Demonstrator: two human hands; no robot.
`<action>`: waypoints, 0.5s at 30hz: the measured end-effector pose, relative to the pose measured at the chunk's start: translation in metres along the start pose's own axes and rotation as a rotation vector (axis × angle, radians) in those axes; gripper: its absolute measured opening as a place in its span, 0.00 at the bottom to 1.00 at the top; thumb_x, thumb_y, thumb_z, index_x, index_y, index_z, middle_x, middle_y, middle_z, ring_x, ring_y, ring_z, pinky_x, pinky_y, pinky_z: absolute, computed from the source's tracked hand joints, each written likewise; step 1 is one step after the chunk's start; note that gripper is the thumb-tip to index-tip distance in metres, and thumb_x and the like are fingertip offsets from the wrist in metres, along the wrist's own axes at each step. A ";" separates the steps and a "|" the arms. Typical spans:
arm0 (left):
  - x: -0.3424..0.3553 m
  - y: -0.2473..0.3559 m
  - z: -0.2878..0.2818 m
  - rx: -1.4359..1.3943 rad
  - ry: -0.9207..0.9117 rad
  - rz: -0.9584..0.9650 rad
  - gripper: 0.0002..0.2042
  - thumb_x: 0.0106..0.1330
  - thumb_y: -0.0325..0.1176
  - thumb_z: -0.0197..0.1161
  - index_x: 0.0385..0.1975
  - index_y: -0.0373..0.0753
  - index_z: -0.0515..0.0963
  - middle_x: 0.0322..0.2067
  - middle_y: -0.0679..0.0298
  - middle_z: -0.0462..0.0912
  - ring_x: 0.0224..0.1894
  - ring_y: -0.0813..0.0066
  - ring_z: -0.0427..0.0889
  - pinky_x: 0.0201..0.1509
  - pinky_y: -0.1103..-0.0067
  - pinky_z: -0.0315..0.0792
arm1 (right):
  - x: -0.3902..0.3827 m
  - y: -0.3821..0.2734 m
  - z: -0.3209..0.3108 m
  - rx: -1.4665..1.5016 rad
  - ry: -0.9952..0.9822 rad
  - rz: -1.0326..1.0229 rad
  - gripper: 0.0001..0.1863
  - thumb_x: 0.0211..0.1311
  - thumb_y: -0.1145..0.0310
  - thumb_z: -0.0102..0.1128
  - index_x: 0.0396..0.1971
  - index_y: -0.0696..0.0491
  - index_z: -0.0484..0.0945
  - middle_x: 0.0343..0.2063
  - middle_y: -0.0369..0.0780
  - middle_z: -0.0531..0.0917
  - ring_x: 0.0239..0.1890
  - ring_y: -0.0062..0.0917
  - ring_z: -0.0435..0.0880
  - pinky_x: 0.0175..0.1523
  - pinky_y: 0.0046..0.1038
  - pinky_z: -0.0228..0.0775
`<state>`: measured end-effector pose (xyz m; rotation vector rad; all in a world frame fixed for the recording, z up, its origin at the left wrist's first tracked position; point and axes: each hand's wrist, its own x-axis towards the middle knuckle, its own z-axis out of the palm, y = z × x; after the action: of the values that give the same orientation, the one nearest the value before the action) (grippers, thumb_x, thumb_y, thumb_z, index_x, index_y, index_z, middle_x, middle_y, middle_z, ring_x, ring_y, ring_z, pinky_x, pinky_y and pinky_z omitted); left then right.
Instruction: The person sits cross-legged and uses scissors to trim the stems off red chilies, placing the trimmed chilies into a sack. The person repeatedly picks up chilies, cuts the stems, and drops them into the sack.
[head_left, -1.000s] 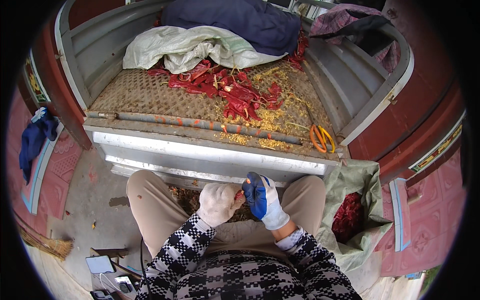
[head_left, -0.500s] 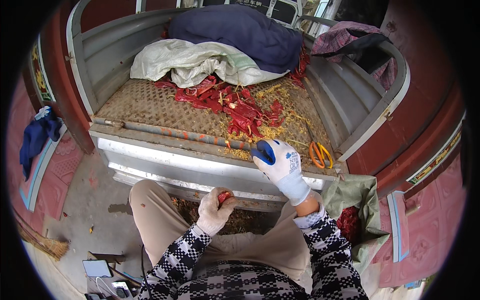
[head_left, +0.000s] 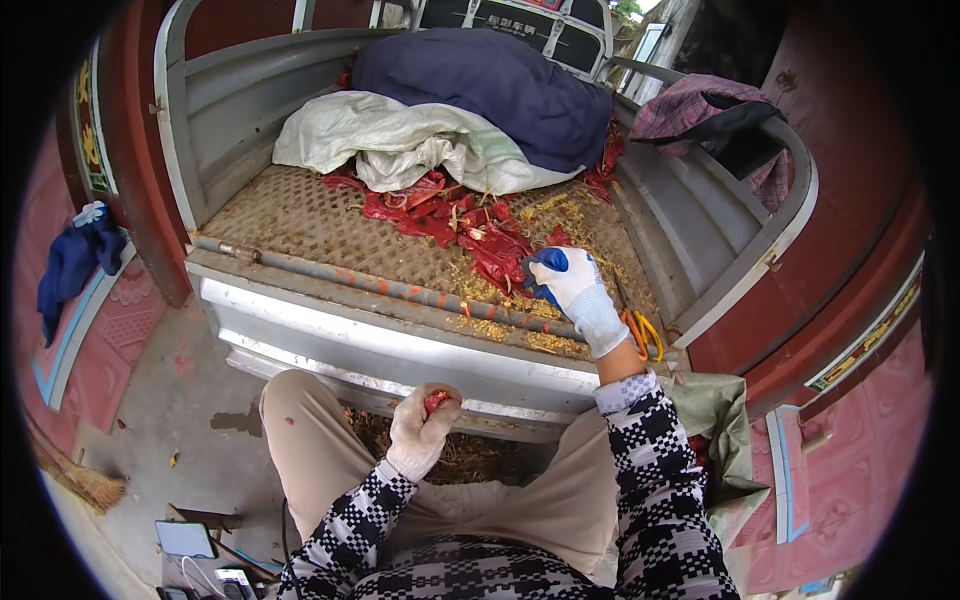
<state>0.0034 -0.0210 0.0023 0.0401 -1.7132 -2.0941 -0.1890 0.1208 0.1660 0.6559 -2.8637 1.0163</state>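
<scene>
My left hand (head_left: 422,430), in an off-white knit glove, is closed round a dried red pepper (head_left: 435,401) above my lap, and only part of the pepper shows. Over the near right edge of the truck bed, my right hand (head_left: 568,285) wears a white glove with blue-coated fingers. Its fingers are curled together at the edge of a heap of dried red peppers (head_left: 490,240); what they grip, if anything, is hidden. Yellow seeds (head_left: 485,327) are scattered round the heap. Orange-handled scissors (head_left: 640,335) lie partly behind my right wrist.
A white woven sack (head_left: 400,135) and a dark blue cloth (head_left: 490,90) cover the far part of the metal bed (head_left: 290,215). A plaid garment (head_left: 700,105) hangs on the right side rail. At my right stands an open green sack (head_left: 715,405). A broom (head_left: 90,480) and phone (head_left: 185,538) are at left.
My right hand has moved forward from the bed's front edge to the pepper heap, and its fingers have curled closer. My left hand still holds its pepper. The view has shifted slightly.
</scene>
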 end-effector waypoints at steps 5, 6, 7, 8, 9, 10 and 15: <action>0.002 0.004 -0.004 -0.318 -0.063 -0.038 0.09 0.68 0.26 0.51 0.45 0.32 0.71 0.37 0.60 0.79 0.39 0.75 0.78 0.47 0.78 0.73 | -0.056 -0.006 -0.005 0.061 -0.346 -0.117 0.15 0.56 0.59 0.59 0.24 0.57 0.81 0.18 0.43 0.80 0.21 0.30 0.79 0.31 0.30 0.71; 0.001 0.009 -0.003 -0.342 -0.086 -0.067 0.12 0.68 0.26 0.51 0.50 0.32 0.69 0.40 0.58 0.78 0.40 0.75 0.78 0.48 0.78 0.73 | -0.068 -0.010 -0.002 0.057 -0.414 -0.125 0.14 0.55 0.59 0.58 0.25 0.57 0.80 0.19 0.43 0.80 0.22 0.31 0.79 0.31 0.31 0.71; -0.001 0.015 -0.001 -0.365 -0.108 -0.096 0.15 0.69 0.26 0.50 0.54 0.32 0.67 0.43 0.57 0.77 0.41 0.74 0.78 0.49 0.78 0.73 | -0.078 -0.013 0.003 0.053 -0.467 -0.130 0.14 0.55 0.60 0.58 0.25 0.56 0.80 0.19 0.44 0.80 0.22 0.33 0.79 0.32 0.31 0.71; 0.000 0.019 0.001 -0.388 -0.137 -0.121 0.19 0.69 0.27 0.50 0.59 0.31 0.65 0.45 0.56 0.77 0.42 0.74 0.78 0.50 0.77 0.73 | -0.083 -0.013 0.006 0.006 -0.512 -0.165 0.13 0.54 0.60 0.59 0.26 0.56 0.80 0.20 0.44 0.80 0.23 0.34 0.79 0.33 0.31 0.71; 0.001 0.020 0.001 -0.384 -0.220 -0.132 0.24 0.69 0.26 0.50 0.65 0.32 0.58 0.49 0.55 0.75 0.41 0.74 0.78 0.49 0.78 0.74 | -0.087 -0.009 0.013 -0.049 -0.530 -0.197 0.12 0.54 0.61 0.60 0.27 0.56 0.81 0.21 0.45 0.80 0.24 0.36 0.79 0.33 0.32 0.71; -0.001 0.017 0.001 -0.366 -0.262 -0.188 0.25 0.68 0.26 0.51 0.65 0.32 0.58 0.49 0.55 0.75 0.40 0.75 0.78 0.48 0.79 0.74 | -0.091 -0.005 0.019 -0.077 -0.535 -0.224 0.12 0.54 0.61 0.61 0.27 0.56 0.81 0.22 0.46 0.80 0.25 0.37 0.79 0.34 0.33 0.72; 0.002 0.020 -0.003 -0.365 -0.349 -0.431 0.24 0.63 0.23 0.58 0.60 0.31 0.63 0.37 0.62 0.78 0.33 0.80 0.77 0.39 0.83 0.74 | -0.104 -0.020 0.030 -0.069 -0.500 -0.289 0.12 0.54 0.61 0.62 0.29 0.55 0.81 0.22 0.47 0.79 0.25 0.38 0.79 0.34 0.33 0.71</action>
<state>0.0083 -0.0274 0.0205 -0.0773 -1.5768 -2.8509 -0.0834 0.1275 0.1367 1.4473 -3.0375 0.7962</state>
